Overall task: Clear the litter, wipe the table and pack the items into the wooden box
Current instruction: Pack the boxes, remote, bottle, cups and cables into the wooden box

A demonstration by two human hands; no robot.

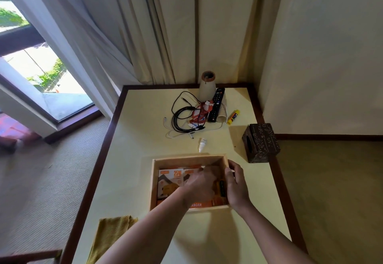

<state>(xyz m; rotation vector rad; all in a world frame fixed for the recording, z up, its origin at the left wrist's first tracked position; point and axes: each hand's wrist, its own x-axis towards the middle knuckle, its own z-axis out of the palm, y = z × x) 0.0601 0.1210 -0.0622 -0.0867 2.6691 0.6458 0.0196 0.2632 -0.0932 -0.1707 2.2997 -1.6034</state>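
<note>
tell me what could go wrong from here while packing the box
The box already holds charger packs, so the tangled cables and remote may not fit flat. The cables run right by the vase; pulling them could tip it. The small bottle lies just beyond the box and could get knocked.

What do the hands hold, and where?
The right hand grips the wooden box by its right wall. The left hand, inside it, is blurred: cannot tell.

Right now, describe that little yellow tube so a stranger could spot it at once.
Start at the tan vase on the table's far edge. Just right of the black remote before it lies the yellow tube, the only bright yellow thing beside dark cables.
</note>
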